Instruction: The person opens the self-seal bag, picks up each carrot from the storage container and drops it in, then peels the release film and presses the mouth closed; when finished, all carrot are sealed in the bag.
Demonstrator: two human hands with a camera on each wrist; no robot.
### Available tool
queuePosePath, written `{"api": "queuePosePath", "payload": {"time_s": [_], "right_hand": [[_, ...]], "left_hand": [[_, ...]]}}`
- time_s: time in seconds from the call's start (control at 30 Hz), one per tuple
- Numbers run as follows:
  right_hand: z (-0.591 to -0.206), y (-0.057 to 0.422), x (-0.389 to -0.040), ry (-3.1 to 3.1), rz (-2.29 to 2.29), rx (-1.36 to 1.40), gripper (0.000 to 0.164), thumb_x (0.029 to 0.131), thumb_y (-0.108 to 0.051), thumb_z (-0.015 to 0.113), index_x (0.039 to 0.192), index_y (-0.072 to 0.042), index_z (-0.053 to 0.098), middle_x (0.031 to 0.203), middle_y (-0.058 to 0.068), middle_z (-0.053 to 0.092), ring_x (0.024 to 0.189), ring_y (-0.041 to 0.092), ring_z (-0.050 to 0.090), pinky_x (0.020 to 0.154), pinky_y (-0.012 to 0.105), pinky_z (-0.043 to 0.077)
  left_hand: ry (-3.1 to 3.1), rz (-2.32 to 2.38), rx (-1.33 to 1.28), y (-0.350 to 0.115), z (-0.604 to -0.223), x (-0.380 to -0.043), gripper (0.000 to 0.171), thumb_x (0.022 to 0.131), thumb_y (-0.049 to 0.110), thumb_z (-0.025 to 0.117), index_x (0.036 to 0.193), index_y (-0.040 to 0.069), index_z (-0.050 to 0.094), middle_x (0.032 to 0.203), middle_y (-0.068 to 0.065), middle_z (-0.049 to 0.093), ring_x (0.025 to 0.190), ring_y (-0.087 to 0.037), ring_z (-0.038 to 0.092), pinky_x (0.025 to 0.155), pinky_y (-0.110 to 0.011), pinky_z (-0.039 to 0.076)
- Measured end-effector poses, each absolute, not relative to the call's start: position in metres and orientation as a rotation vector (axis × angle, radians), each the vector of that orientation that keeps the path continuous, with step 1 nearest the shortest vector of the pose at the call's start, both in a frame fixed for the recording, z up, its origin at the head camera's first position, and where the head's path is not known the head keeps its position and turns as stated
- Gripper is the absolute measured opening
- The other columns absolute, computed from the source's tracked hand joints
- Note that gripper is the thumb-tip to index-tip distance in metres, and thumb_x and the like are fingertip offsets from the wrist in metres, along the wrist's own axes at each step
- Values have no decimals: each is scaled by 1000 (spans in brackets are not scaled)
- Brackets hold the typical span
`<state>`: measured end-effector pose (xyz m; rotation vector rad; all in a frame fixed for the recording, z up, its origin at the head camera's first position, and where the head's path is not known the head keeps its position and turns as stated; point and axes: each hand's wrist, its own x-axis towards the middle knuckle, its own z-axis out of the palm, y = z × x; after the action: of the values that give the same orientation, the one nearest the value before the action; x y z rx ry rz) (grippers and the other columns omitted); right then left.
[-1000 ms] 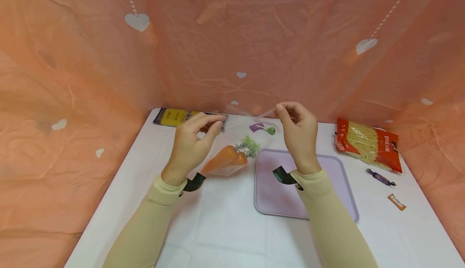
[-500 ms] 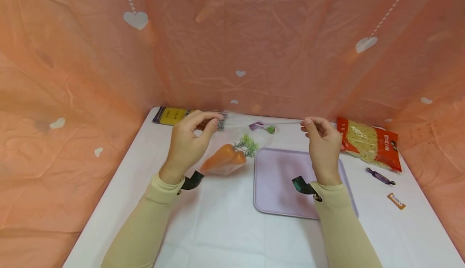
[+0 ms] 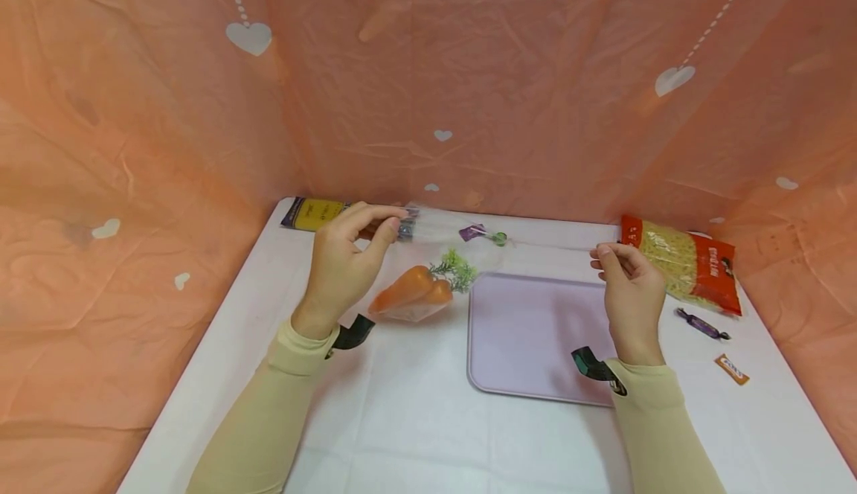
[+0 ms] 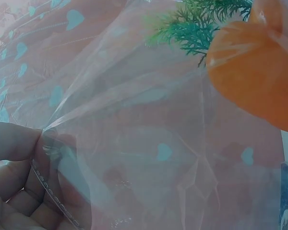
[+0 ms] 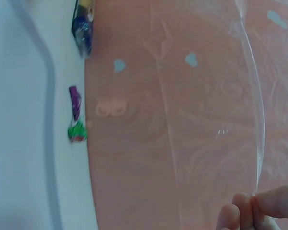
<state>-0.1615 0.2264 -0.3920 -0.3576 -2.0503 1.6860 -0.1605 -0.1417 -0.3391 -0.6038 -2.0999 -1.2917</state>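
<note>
Your two hands are well apart, each pinching one top corner of the clear plastic bag (image 3: 462,245), which hangs stretched between them above the tabletop (image 3: 415,419). Your right hand (image 3: 629,293) holds its corner at about 2 o'clock, over the far edge of the lilac tray (image 3: 529,330); your left hand (image 3: 344,260) holds the other at about 11 o'clock. The film looks thin, limp and slippery, so grip it by the stiffer seal strip at the top. The toy carrot (image 3: 411,293) weighs down the left bottom corner, so the bag likely sags and swings there. Beyond it a small wrapped candy (image 3: 482,235) lies at 12 o'clock.
</note>
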Motion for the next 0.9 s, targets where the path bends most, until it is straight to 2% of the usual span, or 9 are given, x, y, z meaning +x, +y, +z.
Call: {"api": "queuePosePath", "payload": {"time_s": [0.13,0.23,0.47,0.73,0.9], "right_hand": [[-398,239,-157,-2116,1627,-426,28,99,-33,66,115,-11,74,94,-11,72,86,7,67,79,13,53],[-403,248,-154,-2161,1579,-459,33,100,-36,63,118,-10,73,94,-13,72,86,5,67,80,11,53],[-407,264,-150,-2153,1628,-579,30,99,-34,65,116,-11,74,93,-10,72,86,6,68,77,7,53],[-415,273,-147,-2173,1606,-628,37,98,-36,65,119,-6,72,89,-13,72,82,5,67,71,6,52],[-420,275,-147,-2220,1597,-654,37,99,-38,64,118,-8,73,87,-16,71,83,5,66,71,6,52]], "left_hand": [[-2097,-1300,-593,-142,-339,-160,13,97,17,69,107,16,78,91,-1,72,79,-8,67,76,-19,56],[-2092,-1307,-593,-142,-339,-160,13,97,15,69,106,15,78,92,0,72,79,-9,67,75,-19,56],[-2093,-1301,-597,-142,-339,-161,13,96,15,69,106,14,78,96,0,73,80,-9,67,76,-18,56],[-2098,-1311,-615,-142,-339,-161,14,97,16,69,107,14,78,97,-2,73,80,-9,67,77,-20,57],[-2118,-1307,-631,-141,-340,-161,13,97,16,69,107,15,78,96,0,72,81,-9,66,76,-20,57]]}}
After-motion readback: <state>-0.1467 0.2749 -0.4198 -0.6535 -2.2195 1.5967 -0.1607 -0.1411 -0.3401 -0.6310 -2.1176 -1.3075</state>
